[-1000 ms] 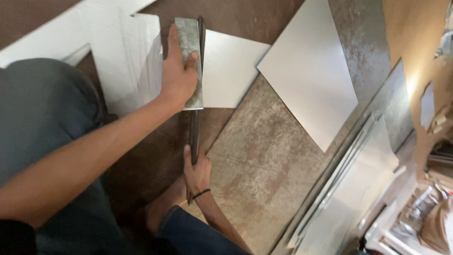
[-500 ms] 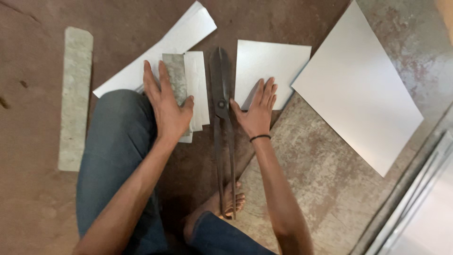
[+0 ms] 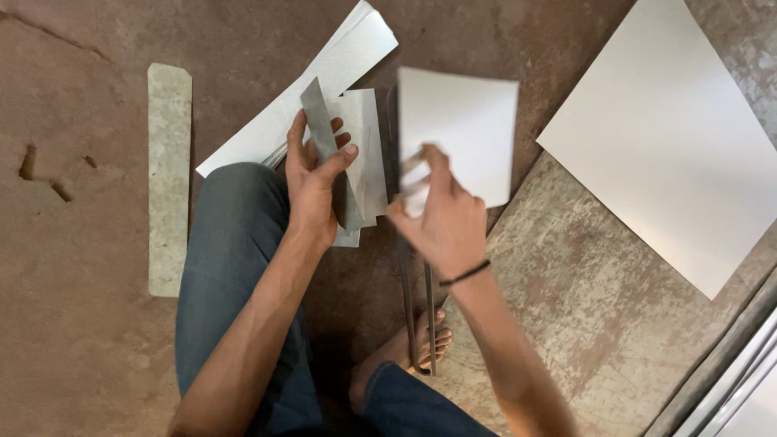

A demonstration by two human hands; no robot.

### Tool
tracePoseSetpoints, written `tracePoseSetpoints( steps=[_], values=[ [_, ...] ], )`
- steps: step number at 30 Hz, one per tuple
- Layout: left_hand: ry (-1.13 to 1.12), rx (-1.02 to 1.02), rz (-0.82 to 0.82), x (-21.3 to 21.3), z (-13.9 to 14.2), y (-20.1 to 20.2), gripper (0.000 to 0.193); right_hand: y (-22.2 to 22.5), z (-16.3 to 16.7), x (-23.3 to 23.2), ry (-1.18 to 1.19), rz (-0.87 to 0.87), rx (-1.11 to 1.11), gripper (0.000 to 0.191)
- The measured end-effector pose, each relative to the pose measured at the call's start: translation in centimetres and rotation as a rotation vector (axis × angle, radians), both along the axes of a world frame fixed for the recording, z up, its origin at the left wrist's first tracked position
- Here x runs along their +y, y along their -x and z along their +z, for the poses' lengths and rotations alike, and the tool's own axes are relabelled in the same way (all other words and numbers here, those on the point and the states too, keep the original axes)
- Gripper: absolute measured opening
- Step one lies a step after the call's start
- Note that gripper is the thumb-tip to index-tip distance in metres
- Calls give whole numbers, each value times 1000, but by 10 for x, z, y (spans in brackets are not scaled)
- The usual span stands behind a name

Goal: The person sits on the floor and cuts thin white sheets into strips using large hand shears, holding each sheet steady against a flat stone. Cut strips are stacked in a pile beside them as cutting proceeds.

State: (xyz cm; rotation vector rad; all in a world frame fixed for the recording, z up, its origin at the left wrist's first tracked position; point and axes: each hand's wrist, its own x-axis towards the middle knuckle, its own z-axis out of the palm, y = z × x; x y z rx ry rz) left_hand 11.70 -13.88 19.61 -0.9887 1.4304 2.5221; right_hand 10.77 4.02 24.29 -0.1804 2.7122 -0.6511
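At the far left, a long mottled metal strip (image 3: pixel 169 178) is lying flat on the reddish floor (image 3: pixel 73 324), well apart from the work. Moving right, the person is sitting on the floor with a jeans-clad knee (image 3: pixel 231 267) raised, and a stack of pale cut sheets (image 3: pixel 324 89) is lying just beyond that knee. The left hand (image 3: pixel 312 190) is closing around a narrow grey sheet-metal strip (image 3: pixel 324 137), thumb on one face and fingers wrapped behind, holding it tilted up off the pile. Beneath the forearms, a pair of long-handled tin shears (image 3: pixel 417 307) is lying on the floor, its handles reaching back to the bare foot (image 3: pixel 405 352). The right hand (image 3: pixel 441 218) is pinching the lower edge of a small white rectangular sheet (image 3: pixel 461 129) and holding it raised; the fingers are blurred, so the exact grip cannot be told. At the far right, a large white sheet (image 3: pixel 672 154) is resting flat on the floor. Hazard, as a judgement: both pieces probably have raw cut edges, so a slip in either grip could slice a finger, and a dropped piece could land on the bare foot beside the shears.
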Motion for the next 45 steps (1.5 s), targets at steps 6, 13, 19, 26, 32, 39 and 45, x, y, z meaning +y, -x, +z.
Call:
tracePoseSetpoints(
  steps=[6,13,19,26,32,39,45],
  values=[
    [209,-51,-178,5,0,-5,102,25,-8,16,-110,352,309,97],
    [175,157,-271,4,10,-6,101,83,3,54,-191,448,-160,92],
    [-126,461,-11,-9,-8,-5,70,28,130,129,-12,139,239,28],
    [721,143,-311,34,-21,-4,56,-75,77,166,835,-969,296,61],
    [1290,327,-347,50,-22,1,72,-177,3,154,1319,-1157,201,49],
    [1464,308,-391,54,-51,7,61,-183,158,214,1131,-1038,417,52],
    [1739,418,-553,65,-24,10,60,-183,317,247,868,-956,771,44]
  ],
)
